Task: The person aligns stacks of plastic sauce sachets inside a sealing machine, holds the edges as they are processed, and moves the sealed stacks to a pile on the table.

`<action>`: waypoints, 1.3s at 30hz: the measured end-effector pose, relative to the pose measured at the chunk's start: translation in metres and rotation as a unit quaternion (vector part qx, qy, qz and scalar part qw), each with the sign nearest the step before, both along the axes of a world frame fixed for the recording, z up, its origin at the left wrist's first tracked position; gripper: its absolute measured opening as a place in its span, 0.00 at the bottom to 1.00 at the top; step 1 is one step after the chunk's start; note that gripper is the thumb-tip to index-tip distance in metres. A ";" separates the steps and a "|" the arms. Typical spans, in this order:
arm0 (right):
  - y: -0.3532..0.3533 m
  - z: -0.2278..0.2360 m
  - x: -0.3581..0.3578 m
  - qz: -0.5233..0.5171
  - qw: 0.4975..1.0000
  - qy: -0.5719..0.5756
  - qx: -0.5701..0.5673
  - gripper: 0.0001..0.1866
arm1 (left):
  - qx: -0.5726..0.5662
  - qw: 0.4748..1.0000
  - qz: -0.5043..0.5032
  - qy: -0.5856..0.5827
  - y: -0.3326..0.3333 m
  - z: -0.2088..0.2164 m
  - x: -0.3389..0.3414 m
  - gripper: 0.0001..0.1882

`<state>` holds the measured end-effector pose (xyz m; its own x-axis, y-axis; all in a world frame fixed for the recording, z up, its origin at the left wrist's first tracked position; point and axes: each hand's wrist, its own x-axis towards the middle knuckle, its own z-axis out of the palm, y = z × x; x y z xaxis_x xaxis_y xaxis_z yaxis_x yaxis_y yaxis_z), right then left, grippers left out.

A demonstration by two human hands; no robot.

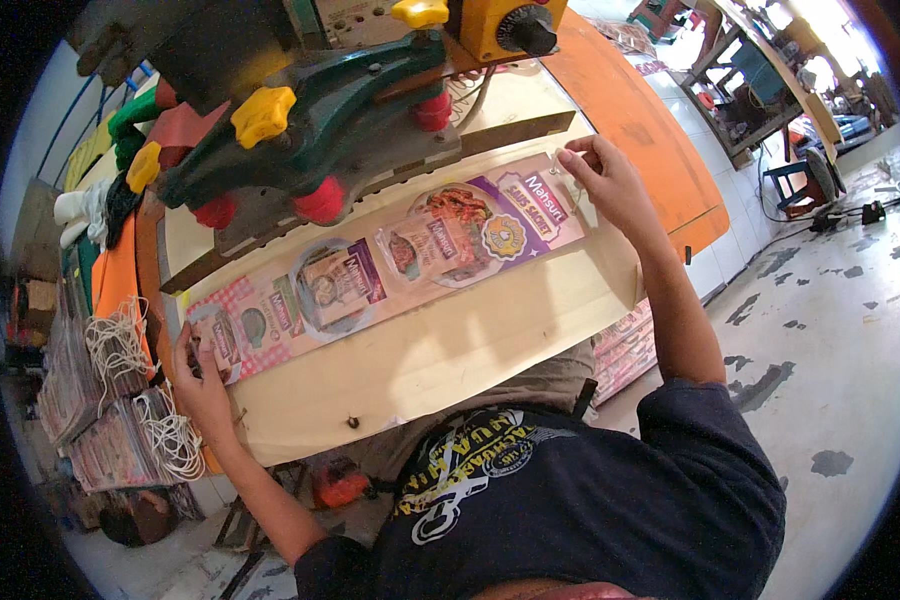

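A long printed strip (425, 285), pink and purple with food pictures, lies slantwise across a cream-coloured board (440, 345). At its left end is my left hand (202, 395), closed on the edge with the thumb lying over the print. My right hand (610, 185) pinches the strip's far right corner between thumb and fingertips. Just beyond the strip stands a press machine with a dark green metal arm (370, 95), yellow knobs (263, 116) and red feet (320, 200). Its metal bar (520, 133) runs alongside the strip's far edge, apart from it.
An orange tabletop (630, 130) extends around the board. Bundles of printed sheets (120, 445) with white cords (170, 435) sit at the left. More printed sheets (627, 350) are stacked below the board's right side. A wooden workbench (760, 90) stands far right, with cables on the floor nearby.
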<state>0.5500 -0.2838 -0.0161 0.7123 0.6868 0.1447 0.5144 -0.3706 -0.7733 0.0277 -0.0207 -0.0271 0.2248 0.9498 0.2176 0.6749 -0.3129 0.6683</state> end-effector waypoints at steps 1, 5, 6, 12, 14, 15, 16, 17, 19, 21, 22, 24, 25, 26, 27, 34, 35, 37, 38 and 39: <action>0.005 -0.001 0.007 -0.004 0.999 0.040 -0.004 0.22 | 0.005 1.000 0.006 -0.004 0.000 -0.003 -0.001 0.23; 0.018 -0.006 0.027 -0.012 0.996 0.084 -0.035 0.25 | 0.000 1.000 0.010 0.006 -0.001 -0.001 0.002 0.24; 0.021 -0.009 0.031 -0.005 0.995 0.084 -0.048 0.28 | 0.009 1.000 0.008 0.012 -0.001 -0.002 0.000 0.24; 0.026 -0.018 0.031 -0.029 0.997 0.073 -0.001 0.23 | 0.059 0.997 -0.008 0.047 0.000 -0.006 -0.004 0.26; 0.027 -0.019 0.028 -0.045 0.996 0.083 0.011 0.21 | 0.071 0.996 -0.008 0.054 0.000 -0.006 -0.005 0.26; 0.027 -0.018 0.027 -0.053 0.995 0.087 0.017 0.21 | 0.065 0.997 -0.006 0.049 0.000 -0.006 -0.004 0.25; 0.027 -0.016 0.025 -0.057 0.994 0.092 0.014 0.20 | 0.059 0.997 -0.003 0.045 -0.001 -0.005 -0.003 0.25; 0.028 -0.013 0.023 -0.061 0.993 0.097 0.011 0.19 | 0.053 0.998 -0.001 0.040 -0.002 -0.004 -0.001 0.25; 0.027 -0.013 0.023 -0.069 0.994 0.088 0.007 0.18 | 0.001 1.000 0.014 0.015 -0.006 0.002 0.005 0.25; 0.027 -0.016 0.026 -0.074 0.995 0.059 0.003 0.17 | -0.010 1.000 0.018 0.017 -0.007 0.004 0.007 0.25; 0.027 -0.015 0.026 -0.074 0.995 0.059 0.002 0.16 | 0.004 0.999 0.014 0.031 -0.007 0.004 0.006 0.25; 0.026 -0.014 0.025 -0.074 0.995 0.059 -0.001 0.15 | 0.025 0.999 0.008 0.042 -0.006 0.003 0.003 0.26; 0.027 -0.014 0.026 -0.074 0.995 0.061 -0.001 0.15 | 0.032 0.999 0.004 0.038 -0.004 0.000 0.001 0.26; 0.027 -0.015 0.027 -0.073 0.995 0.063 -0.002 0.15 | 0.038 0.999 0.001 0.035 -0.003 -0.002 0.000 0.26; 0.027 -0.016 0.028 -0.073 0.995 0.065 -0.003 0.15 | 0.042 0.998 0.002 0.041 -0.003 -0.002 0.000 0.26; 0.028 -0.011 0.024 -0.058 0.994 0.091 0.004 0.15 | 0.078 0.995 -0.009 0.067 0.000 -0.004 -0.002 0.27; 0.029 -0.014 0.025 -0.054 0.994 0.096 0.005 0.15 | 0.080 0.995 -0.010 0.067 0.000 -0.004 -0.003 0.27; 0.030 -0.015 0.023 -0.056 0.994 0.098 0.012 0.15 | 0.079 0.995 -0.003 0.067 -0.002 -0.004 -0.001 0.27; 0.030 -0.013 0.020 -0.062 0.993 0.096 0.018 0.16 | 0.079 0.995 0.000 0.068 -0.004 -0.003 0.000 0.27; 0.030 -0.012 0.018 -0.068 0.993 0.093 0.023 0.17 | 0.049 0.997 0.012 0.053 -0.005 -0.001 0.002 0.27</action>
